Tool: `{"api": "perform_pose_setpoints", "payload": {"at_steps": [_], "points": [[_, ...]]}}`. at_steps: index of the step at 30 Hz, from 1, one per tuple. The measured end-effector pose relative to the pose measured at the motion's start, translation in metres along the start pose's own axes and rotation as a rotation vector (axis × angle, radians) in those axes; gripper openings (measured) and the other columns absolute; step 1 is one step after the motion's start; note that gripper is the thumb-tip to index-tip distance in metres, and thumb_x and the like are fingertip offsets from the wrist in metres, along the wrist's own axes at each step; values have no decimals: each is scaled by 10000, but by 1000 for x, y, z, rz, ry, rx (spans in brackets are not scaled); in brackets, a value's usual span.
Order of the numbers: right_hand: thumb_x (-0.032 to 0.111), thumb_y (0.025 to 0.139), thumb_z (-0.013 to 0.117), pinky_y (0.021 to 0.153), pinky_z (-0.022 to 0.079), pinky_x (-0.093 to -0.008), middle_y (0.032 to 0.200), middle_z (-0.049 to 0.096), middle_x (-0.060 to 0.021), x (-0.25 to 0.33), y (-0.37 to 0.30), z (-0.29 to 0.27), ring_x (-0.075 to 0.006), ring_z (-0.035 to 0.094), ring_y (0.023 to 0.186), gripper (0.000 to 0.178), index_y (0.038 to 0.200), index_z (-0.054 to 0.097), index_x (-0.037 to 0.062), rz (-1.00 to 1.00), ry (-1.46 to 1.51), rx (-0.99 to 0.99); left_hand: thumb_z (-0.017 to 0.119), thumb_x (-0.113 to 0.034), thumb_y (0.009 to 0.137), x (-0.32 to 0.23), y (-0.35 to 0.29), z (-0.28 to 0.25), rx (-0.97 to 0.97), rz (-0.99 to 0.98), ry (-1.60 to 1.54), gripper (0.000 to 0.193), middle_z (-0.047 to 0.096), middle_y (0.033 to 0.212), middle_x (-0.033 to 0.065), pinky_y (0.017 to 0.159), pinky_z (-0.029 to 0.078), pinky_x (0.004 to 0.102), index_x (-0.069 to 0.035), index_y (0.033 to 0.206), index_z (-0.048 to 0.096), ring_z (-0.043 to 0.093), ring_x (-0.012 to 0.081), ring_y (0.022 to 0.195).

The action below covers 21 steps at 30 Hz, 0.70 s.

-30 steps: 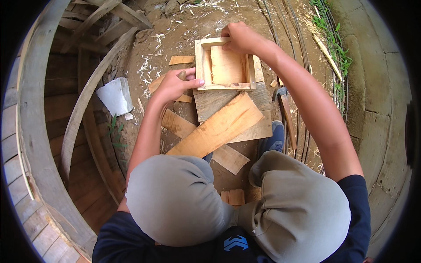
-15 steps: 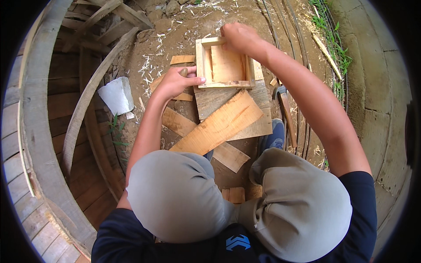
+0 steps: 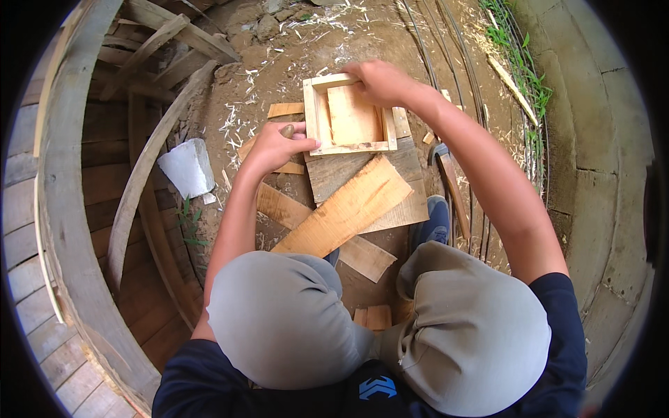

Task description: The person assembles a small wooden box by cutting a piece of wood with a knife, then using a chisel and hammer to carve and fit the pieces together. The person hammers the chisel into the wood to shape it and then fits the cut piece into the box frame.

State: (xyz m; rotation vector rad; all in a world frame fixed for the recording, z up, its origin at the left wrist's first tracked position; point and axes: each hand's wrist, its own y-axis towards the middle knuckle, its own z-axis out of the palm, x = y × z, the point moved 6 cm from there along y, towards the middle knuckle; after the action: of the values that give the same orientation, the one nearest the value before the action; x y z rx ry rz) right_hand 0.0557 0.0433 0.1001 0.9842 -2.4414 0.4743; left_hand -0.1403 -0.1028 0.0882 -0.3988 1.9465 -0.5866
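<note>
A small square wooden frame (image 3: 313, 115) lies on a grey weathered board (image 3: 334, 174), with a loose light wood piece (image 3: 354, 115) visible inside it. My left hand (image 3: 275, 146) is closed on the frame's near left corner, thumb along the edge. A rounded brown end (image 3: 287, 131) of something sticks up between that thumb and forefinger; the rest of it is hidden. Over the far right corner, my right hand (image 3: 385, 82) grips the frame with bent fingers, partly out of sight. A pale orange plank (image 3: 345, 209) slants across the board toward my knees.
To the right of my shoe (image 3: 436, 217) lies a hammer (image 3: 454, 191) with a wooden handle. More wood offcuts (image 3: 366, 258) lie near my feet. A whitish block (image 3: 188, 168) sits at left, beside a curved timber structure (image 3: 150, 160). Long dark rods (image 3: 456, 59) run along the right.
The whole view has shifted slightly, so the scene sits lower in the picture. Both hands keep their hold on the frame, which stays over the board.
</note>
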Motion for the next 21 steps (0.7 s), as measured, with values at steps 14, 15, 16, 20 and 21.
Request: {"api": "perform_pose_setpoints", "payload": {"at_steps": [14, 15, 16, 20, 21], "points": [[226, 806, 797, 1055, 475, -432, 1286, 593, -284, -133, -298, 75, -408, 576, 1233, 597, 1276, 550, -45, 864, 185, 32, 763, -164, 771, -13, -5, 8, -170, 30, 70, 541, 668, 819, -22, 717, 473, 228, -56, 1299, 713, 567, 59, 728], [233, 811, 806, 1063, 468, -438, 1299, 590, -274, -136, -305, 91, -402, 570, 1241, 626, 1314, 538, -26, 834, 151, -59, 761, -161, 770, -12, -3, 4, -171, 30, 92, 540, 660, 817, -23, 719, 473, 231, -56, 1297, 714, 560, 60, 728], [240, 816, 811, 1005, 495, -435, 1266, 617, -253, -137, -303, 100, -375, 612, 1168, 593, 1281, 560, -28, 817, 130, -147, 758, -158, 768, -10, -1, 0, -173, 29, 113, 539, 651, 814, -25, 720, 473, 234, -56, 1296, 714, 552, 60, 727], [240, 799, 819, 973, 516, -440, 1153, 659, -268, -150, -283, 120, -384, 653, 1103, 531, 1208, 608, -24, 833, 285, -189, 748, -142, 758, -19, 4, -5, -138, 81, 123, 542, 652, 837, -14, 735, 483, 249, -37, 1289, 711, 546, 66, 753], [236, 797, 815, 920, 531, -430, 1086, 677, -250, -153, -278, 119, -372, 671, 1031, 508, 1182, 617, -30, 818, 268, -188, 747, -142, 756, -22, 8, -7, -136, 116, 111, 546, 661, 843, -13, 736, 484, 249, -32, 1289, 709, 550, 66, 758]]}}
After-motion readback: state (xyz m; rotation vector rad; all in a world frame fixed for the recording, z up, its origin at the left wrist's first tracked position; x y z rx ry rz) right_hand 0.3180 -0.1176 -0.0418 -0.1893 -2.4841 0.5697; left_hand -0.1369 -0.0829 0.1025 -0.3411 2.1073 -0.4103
